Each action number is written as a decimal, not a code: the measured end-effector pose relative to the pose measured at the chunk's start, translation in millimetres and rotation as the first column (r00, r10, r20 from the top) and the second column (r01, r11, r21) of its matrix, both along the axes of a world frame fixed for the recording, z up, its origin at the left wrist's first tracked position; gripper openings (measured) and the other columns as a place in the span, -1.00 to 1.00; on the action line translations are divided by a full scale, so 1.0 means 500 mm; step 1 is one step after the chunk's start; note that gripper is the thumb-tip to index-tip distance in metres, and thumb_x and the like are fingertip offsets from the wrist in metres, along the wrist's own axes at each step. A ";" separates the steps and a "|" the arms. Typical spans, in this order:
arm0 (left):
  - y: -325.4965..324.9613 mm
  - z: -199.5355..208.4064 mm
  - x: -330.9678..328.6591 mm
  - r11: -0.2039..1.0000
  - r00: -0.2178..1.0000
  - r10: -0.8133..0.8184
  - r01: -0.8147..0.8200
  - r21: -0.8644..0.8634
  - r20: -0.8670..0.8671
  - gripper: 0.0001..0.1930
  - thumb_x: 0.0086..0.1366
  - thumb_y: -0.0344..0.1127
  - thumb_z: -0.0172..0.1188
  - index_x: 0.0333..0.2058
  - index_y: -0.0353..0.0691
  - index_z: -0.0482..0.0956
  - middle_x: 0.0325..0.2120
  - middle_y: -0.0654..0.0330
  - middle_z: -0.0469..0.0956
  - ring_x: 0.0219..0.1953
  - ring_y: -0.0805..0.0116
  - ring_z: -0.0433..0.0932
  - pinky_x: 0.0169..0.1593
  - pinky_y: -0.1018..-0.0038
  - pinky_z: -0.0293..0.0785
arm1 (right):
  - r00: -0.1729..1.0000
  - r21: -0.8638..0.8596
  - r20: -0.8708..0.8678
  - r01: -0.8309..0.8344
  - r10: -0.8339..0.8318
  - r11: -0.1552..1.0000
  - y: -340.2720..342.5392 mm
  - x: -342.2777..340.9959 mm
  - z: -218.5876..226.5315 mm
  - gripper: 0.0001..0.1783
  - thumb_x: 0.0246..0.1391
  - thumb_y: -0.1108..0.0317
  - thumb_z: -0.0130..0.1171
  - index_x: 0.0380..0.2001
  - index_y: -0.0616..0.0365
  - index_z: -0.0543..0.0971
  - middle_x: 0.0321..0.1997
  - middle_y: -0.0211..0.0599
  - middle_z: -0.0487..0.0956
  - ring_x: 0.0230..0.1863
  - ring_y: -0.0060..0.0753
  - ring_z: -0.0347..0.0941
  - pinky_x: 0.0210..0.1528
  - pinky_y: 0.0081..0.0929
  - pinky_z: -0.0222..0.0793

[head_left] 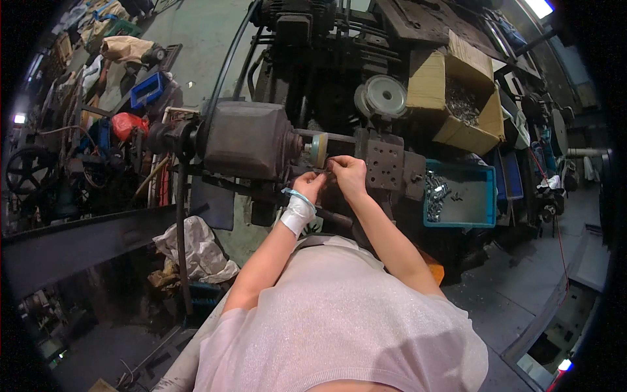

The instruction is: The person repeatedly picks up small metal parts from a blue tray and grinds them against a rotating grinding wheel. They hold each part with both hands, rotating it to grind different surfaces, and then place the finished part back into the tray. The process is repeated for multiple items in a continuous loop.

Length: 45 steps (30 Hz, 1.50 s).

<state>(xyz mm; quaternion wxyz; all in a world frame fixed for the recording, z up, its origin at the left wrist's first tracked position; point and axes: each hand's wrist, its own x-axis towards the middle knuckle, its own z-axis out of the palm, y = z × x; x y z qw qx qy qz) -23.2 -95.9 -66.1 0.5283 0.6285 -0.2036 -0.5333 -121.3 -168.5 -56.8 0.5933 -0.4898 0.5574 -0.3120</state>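
Both my hands meet at the middle of a dark, greasy machine, just on the near side of a small wheel with a pale, yellowish rim on its spindle. My left hand, with a white wrap and a light blue band at the wrist, has its fingers pinched together. Close beside it, my right hand pinches too, its fingertips almost touching the left ones. Whatever lies between the fingertips is too small and too hidden to name. Left of the wheel is the rounded metal housing; a drilled metal block sits to the right.
A blue bin holding shiny small metal parts stands right of the machine. Behind it is an open cardboard box of small metal pieces. A round metal disc sits at the machine's back. A vertical pole and white sack are at left.
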 end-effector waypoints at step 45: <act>0.059 0.105 0.017 0.958 0.798 -0.286 0.237 -0.160 -0.531 -0.55 0.29 -0.06 -0.26 0.05 -0.20 0.19 -0.40 0.22 0.44 -0.52 0.46 0.47 -0.69 0.62 0.27 | 0.860 -0.156 -0.003 -0.504 0.510 0.849 0.074 -0.060 0.108 -0.80 -0.14 0.59 0.09 -0.35 0.29 0.51 -0.42 -0.29 0.40 -0.60 -0.56 0.42 -0.52 -0.62 0.35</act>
